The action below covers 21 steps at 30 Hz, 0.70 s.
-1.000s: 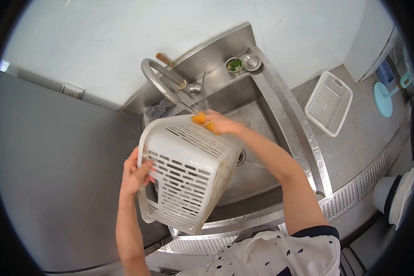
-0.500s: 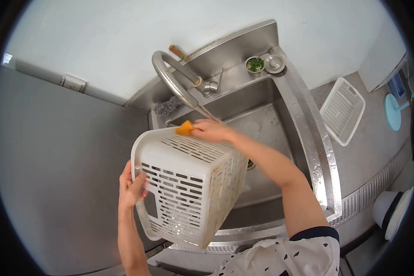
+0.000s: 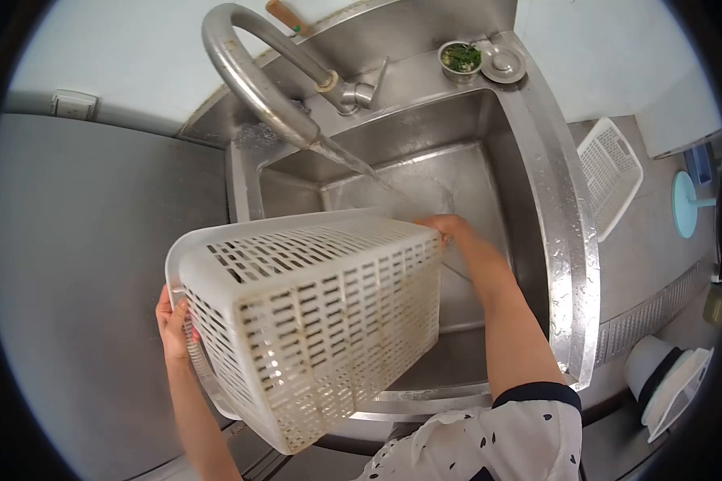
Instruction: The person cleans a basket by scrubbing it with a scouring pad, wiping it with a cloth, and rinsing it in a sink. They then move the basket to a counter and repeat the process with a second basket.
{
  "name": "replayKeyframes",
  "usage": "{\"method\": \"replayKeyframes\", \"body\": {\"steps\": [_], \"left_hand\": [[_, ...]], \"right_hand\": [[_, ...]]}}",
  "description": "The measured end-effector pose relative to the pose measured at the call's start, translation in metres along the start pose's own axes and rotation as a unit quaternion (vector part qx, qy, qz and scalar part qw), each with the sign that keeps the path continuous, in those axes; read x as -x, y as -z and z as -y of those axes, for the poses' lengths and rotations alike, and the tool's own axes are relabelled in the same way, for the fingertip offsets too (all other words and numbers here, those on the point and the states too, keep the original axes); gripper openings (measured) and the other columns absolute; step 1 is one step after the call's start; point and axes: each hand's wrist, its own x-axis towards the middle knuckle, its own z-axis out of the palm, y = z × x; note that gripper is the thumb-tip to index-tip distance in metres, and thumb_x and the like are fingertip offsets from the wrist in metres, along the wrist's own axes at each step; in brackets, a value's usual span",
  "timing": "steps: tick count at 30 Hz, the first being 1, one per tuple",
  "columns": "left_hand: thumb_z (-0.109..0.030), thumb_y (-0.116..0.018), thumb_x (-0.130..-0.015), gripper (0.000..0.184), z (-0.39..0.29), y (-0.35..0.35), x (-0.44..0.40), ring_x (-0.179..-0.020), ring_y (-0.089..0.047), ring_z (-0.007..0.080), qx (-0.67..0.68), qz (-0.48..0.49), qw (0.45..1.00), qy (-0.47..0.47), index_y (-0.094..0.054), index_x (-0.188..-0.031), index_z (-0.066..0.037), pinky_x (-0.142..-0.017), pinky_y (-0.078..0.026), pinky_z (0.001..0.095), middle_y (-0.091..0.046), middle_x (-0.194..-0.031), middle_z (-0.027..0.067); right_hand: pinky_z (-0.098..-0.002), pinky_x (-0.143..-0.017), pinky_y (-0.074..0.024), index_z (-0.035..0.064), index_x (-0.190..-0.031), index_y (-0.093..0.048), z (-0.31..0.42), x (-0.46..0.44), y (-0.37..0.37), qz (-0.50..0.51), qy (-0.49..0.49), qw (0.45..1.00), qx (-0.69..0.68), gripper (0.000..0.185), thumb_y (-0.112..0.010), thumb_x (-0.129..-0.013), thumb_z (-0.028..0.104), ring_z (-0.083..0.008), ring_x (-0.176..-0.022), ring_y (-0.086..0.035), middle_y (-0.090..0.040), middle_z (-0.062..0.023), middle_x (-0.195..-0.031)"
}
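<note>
A large white plastic laundry basket (image 3: 337, 321) with slotted walls is tipped on its side over the front left of the sink (image 3: 573, 264). Its slotted base, stained brownish, faces me. My left hand (image 3: 172, 322) is closed around the rim and handle at the left end. At the far right end my right hand (image 3: 448, 228) grips the basket, its fingers partly hidden behind the corner. The orange sponge cannot be seen. From the curved faucet (image 3: 257, 88) water streams into the sink, behind the basket.
A small bowl with chopped greens (image 3: 460, 59) and a metal lid (image 3: 503, 62) stand on the sink's back right corner. A knife handle (image 3: 285, 14) shows behind the faucet. To the right, a white slotted basket (image 3: 611, 175) is on the floor; a grey surface (image 3: 96, 289) lies left.
The laundry basket has turned and shifted left, bringing its base towards me. My right hand has moved from the upper wall to the far end; the orange sponge has gone out of sight.
</note>
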Motion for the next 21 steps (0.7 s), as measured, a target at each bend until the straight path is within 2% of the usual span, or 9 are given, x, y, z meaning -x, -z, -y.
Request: {"method": "replayKeyframes", "body": {"steps": [2, 4, 6, 9, 10, 13, 14, 19, 21], "left_hand": [[-0.019, -0.058, -0.087, 0.033, 0.008, 0.006, -0.007, -0.034, -0.042, 0.0038, 0.003, -0.004, 1.000, 0.007, -0.052, -0.114, -0.002, -0.026, -0.029, 0.0164, -0.061, -0.070, 0.0036], [-0.021, -0.054, -0.089, 0.035, 0.020, 0.024, -0.006, -0.046, -0.052, 0.0056, 0.052, 0.005, 0.997, 0.048, -0.049, -0.117, -0.002, -0.034, -0.039, 0.0171, -0.063, -0.082, 0.0054], [-0.024, -0.047, -0.093, 0.037, 0.028, 0.018, -0.009, -0.069, -0.062, 0.0117, 0.092, -0.071, 0.990, 0.079, -0.045, -0.123, -0.003, -0.052, -0.054, 0.0235, -0.062, -0.096, 0.0087], [-0.023, -0.045, -0.094, 0.036, 0.034, 0.015, -0.016, -0.082, -0.063, 0.0159, 0.047, -0.082, 0.985, 0.145, -0.044, -0.124, -0.004, -0.066, -0.056, 0.0301, -0.059, -0.102, 0.0104], [-0.021, -0.044, -0.095, 0.031, 0.036, 0.001, -0.017, -0.068, -0.063, 0.0123, 0.069, -0.150, 0.975, 0.149, -0.046, -0.121, -0.004, -0.052, -0.054, 0.0247, -0.061, -0.095, 0.0075], [-0.021, -0.045, -0.095, 0.028, 0.043, -0.001, -0.015, -0.051, -0.057, 0.0079, 0.058, -0.094, 0.984, 0.138, -0.049, -0.117, -0.005, -0.037, -0.046, 0.0195, -0.063, -0.087, 0.0040], [-0.021, -0.047, -0.094, 0.024, 0.044, -0.012, -0.014, -0.038, -0.045, 0.0039, 0.077, -0.132, 0.978, 0.141, -0.051, -0.112, -0.005, -0.028, -0.035, 0.0161, -0.062, -0.077, 0.0009], [-0.021, -0.051, -0.093, 0.014, 0.045, -0.025, -0.024, -0.040, -0.043, 0.0063, 0.125, -0.146, 0.968, 0.160, -0.052, -0.101, -0.009, -0.031, -0.033, 0.0194, -0.055, -0.066, 0.0009], [-0.022, -0.052, -0.092, 0.015, 0.042, -0.028, -0.028, -0.041, -0.043, 0.0067, 0.146, -0.128, 0.967, 0.164, -0.052, -0.100, -0.009, -0.032, -0.033, 0.0195, -0.055, -0.066, 0.0014]], "right_hand": [[-0.0298, -0.089, -0.0404, 0.0046, -0.124, -0.051, -0.020, 0.009, 0.006, -0.052, 0.028, 0.997, -0.053, 0.052, -0.041, -0.091, 0.044, -0.0178, -0.104, -0.054, -0.057, -0.0105, -0.117], [-0.0293, -0.085, -0.0422, 0.0040, -0.117, -0.056, -0.029, 0.035, 0.003, -0.182, 0.129, 0.946, -0.236, 0.051, -0.044, -0.090, 0.045, -0.0174, -0.098, -0.056, -0.060, -0.0097, -0.108], [-0.0296, -0.083, -0.0428, 0.0035, -0.112, -0.058, 0.002, 0.073, 0.000, -0.268, 0.216, 0.898, -0.274, 0.048, -0.047, -0.089, 0.044, -0.0178, -0.094, -0.057, -0.061, -0.0091, -0.104], [-0.0304, -0.081, -0.0437, 0.0040, -0.107, -0.059, 0.058, 0.125, -0.005, -0.306, 0.294, 0.875, -0.231, 0.041, -0.051, -0.088, 0.039, -0.0184, -0.091, -0.058, -0.062, -0.0073, -0.101], [-0.0308, -0.081, -0.0440, 0.0044, -0.106, -0.059, 0.064, 0.133, -0.005, -0.307, 0.311, 0.877, -0.201, 0.038, -0.053, -0.088, 0.037, -0.0186, -0.091, -0.058, -0.062, -0.0065, -0.100], [-0.0321, -0.078, -0.0454, 0.0056, -0.103, -0.059, 0.053, 0.104, -0.007, -0.322, 0.405, 0.820, -0.246, 0.028, -0.057, -0.086, 0.027, -0.0226, -0.091, -0.059, -0.063, -0.0097, -0.101], [-0.0331, -0.077, -0.0458, 0.0060, -0.103, -0.059, 0.047, 0.103, -0.009, -0.375, 0.394, 0.811, -0.215, 0.026, -0.057, -0.085, 0.024, -0.0239, -0.089, -0.059, -0.062, -0.0104, -0.100], [-0.0360, -0.073, -0.0469, 0.0063, -0.103, -0.059, 0.035, 0.148, -0.051, -0.544, 0.358, 0.757, -0.049, 0.024, -0.059, -0.081, 0.016, -0.0290, -0.083, -0.058, -0.059, -0.0127, -0.095], [-0.0328, -0.077, -0.0462, 0.0044, -0.104, -0.060, 0.058, 0.178, -0.066, -0.490, 0.418, 0.765, 0.007, 0.025, -0.060, -0.081, 0.015, -0.0249, -0.089, -0.057, -0.057, -0.0117, -0.101]]}}
